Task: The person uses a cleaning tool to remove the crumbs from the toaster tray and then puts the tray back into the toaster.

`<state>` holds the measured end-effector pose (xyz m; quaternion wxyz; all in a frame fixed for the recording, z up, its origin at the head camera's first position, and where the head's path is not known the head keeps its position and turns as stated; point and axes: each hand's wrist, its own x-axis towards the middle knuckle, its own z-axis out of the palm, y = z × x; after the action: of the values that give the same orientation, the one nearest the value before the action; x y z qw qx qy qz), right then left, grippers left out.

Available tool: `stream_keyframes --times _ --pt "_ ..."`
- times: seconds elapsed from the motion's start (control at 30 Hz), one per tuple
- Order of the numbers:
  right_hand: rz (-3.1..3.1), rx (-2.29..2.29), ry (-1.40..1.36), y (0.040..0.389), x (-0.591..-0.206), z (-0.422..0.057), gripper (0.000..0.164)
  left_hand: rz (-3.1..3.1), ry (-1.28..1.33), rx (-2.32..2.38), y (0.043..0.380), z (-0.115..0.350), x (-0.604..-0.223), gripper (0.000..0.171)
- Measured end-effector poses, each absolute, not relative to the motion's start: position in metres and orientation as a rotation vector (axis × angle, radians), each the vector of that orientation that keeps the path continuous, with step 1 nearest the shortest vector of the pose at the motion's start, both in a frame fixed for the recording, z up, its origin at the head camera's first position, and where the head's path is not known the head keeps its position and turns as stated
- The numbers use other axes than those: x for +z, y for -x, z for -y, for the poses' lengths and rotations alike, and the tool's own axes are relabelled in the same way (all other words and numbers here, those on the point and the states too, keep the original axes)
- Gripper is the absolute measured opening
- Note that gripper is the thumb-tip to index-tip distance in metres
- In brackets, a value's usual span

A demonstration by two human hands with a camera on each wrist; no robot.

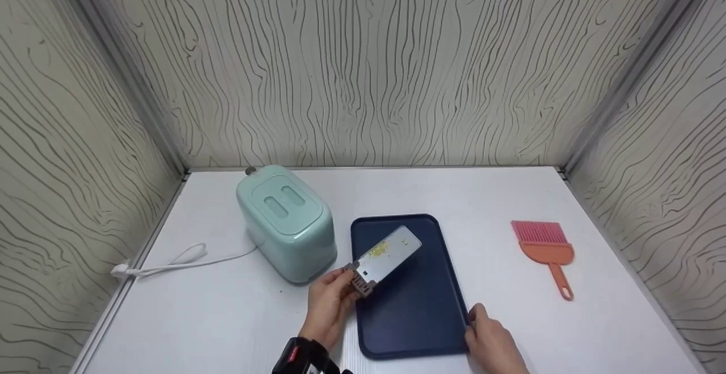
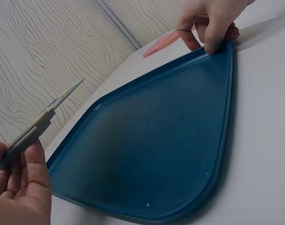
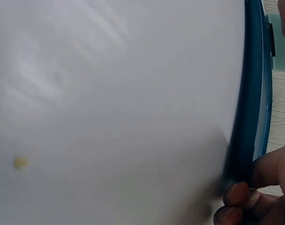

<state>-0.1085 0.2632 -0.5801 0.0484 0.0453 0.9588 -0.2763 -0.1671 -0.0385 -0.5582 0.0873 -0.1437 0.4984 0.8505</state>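
My left hand (image 1: 329, 306) holds a flat, pale crumb tray (image 1: 391, 253) by its grey-brown slotted end, over the left side of a dark blue tray (image 1: 414, 317). Yellow crumbs (image 1: 379, 248) cling to its upper face. Seen nearly edge-on in the left wrist view, the crumb tray (image 2: 34, 125) is raised above the blue tray (image 2: 147, 136), which has small crumbs scattered on it. At the near right corner, my right hand (image 1: 492, 340) pinches the blue tray's rim, its thumb and fingers (image 3: 237, 194) around the edge in the right wrist view.
A mint-green toaster (image 1: 300, 243) stands left of the blue tray, with its white cord (image 1: 187, 263) trailing left. To the right lies an orange hand brush (image 1: 547, 252) with pink bristles. One yellowish crumb (image 3: 20, 162) is on the white table. Patterned panels enclose the back and sides.
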Motion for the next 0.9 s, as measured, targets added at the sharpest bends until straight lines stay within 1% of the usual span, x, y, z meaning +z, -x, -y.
stream_keyframes --times 0.2,0.43,0.9 --pt "-2.920 -0.889 -0.199 0.110 -0.577 -0.266 0.013 -1.476 0.427 2.543 0.168 0.040 -0.559 0.042" --pt "-2.947 -0.900 -0.126 0.114 -0.577 -0.263 0.020 -1.486 0.428 2.536 0.168 0.041 -0.561 0.045" --pt "-3.052 -0.933 -0.007 0.124 -0.580 -0.254 0.021 -1.475 0.426 2.541 0.168 0.042 -0.560 0.045"
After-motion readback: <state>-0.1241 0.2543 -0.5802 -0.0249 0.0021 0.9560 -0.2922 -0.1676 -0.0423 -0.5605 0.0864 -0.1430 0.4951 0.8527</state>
